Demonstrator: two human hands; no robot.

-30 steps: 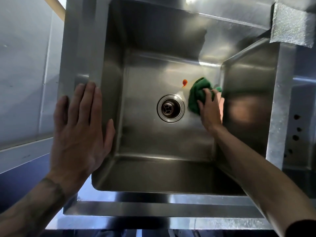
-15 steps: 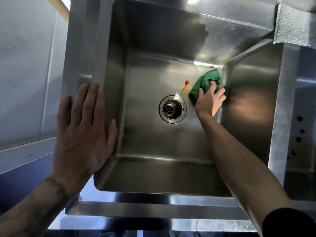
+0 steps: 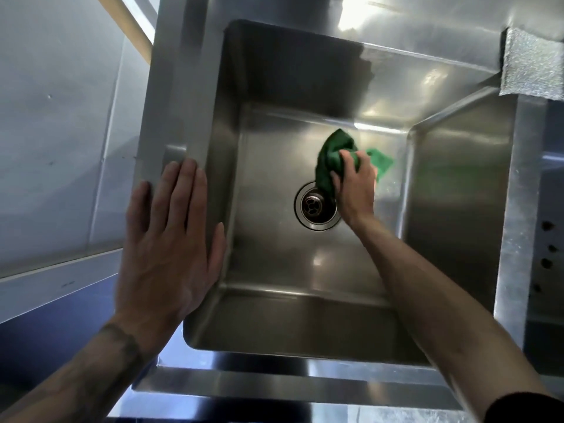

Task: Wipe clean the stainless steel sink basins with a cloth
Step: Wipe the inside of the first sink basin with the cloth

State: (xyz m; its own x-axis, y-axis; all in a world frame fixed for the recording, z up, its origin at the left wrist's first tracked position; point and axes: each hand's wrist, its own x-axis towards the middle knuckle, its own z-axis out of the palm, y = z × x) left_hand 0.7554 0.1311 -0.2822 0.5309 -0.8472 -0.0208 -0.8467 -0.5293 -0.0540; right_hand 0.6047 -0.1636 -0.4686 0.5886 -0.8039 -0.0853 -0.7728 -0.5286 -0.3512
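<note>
The cloth (image 3: 331, 160), bunched in the curled fingers of your right hand (image 3: 355, 187), lies against the far-right edge of the drain (image 3: 314, 207); your left hand (image 3: 169, 248) rests flat, well left of it.

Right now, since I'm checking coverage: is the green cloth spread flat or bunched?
Bunched: the right hand grips the green cloth as a crumpled wad beside the drain.

A green cloth (image 3: 331, 160) is gripped by the right hand (image 3: 355, 184) and pressed on the floor of the sink (image 3: 274, 325), just right of the drain (image 3: 316, 206), whose rim is overlapped by the cloth's edge. The left hand (image 3: 171, 251) is laid flat, fingers straight, on the sink's left rim. A black sleeve (image 3: 525, 407) is seen at the near right.
</note>
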